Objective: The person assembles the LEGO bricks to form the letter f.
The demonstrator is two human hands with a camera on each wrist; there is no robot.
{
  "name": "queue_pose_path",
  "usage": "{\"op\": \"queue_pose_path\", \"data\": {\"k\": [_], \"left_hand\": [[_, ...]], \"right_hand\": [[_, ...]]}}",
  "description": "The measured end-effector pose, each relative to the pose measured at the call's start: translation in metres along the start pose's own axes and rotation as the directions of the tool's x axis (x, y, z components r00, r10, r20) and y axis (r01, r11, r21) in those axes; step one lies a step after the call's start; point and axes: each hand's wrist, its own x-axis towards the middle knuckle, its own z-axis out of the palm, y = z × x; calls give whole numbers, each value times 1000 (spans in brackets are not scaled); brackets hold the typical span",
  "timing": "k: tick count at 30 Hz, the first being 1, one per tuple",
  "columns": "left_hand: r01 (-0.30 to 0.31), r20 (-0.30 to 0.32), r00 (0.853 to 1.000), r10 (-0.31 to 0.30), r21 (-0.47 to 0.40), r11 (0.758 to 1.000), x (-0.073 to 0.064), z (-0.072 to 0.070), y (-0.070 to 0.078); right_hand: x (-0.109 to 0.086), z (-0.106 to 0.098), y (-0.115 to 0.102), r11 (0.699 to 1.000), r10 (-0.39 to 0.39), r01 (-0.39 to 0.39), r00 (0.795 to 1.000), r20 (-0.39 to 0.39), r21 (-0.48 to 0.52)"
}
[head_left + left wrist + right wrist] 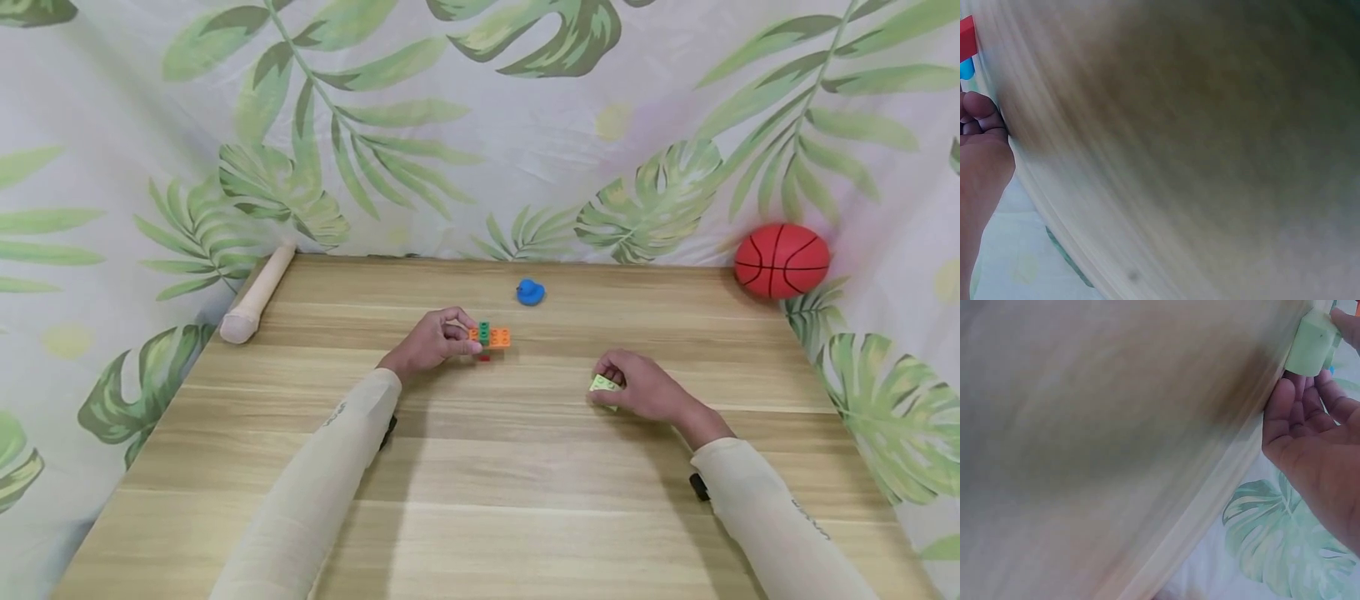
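My left hand [437, 340] pinches the left end of a small toy brick build [500, 337] between thumb and fingers. It has orange studded bricks with a green brick [483, 333] across the top, and a bit of red [484, 358] shows below. In the left wrist view, only part of that hand [982, 144] and a red brick face [967, 37] appear at the edge. To the right, my right hand [645, 387] holds a pale green toy brick [604, 384] at the table surface. The right wrist view shows this brick [1311, 347] between thumb and fingers.
A blue rubber duck [530, 292] sits beyond the hands, near the table's back edge. A red basketball [782, 261] rests at the back right corner. At the back left lies a beige stick-like object [258, 296]. Leaf-patterned cloth [525, 150] hangs around the wooden table [510, 533].
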Motion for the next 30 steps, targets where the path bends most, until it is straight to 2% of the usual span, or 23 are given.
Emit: {"op": "queue_pose_path", "data": {"k": [9,15,23,30], "left_hand": [[-1,-4,1000,1,-6,1000,-1,0,1],[-20,0,1000,20,-8,1000,0,1,-1],[-25,-1,1000,25,-8,1000,1,1,0],[-28,-5,1000,27,-24,999,-1,1,0]], "right_hand": [[8,0,-10,996,-5,8,1000,30,-88],[24,3,-20,992,-7,7,1000,0,-128],[54,2,-60,993,-51,41,995,-86,-110],[81,10,-97,988,-149,139,973,-174,-70]]}}
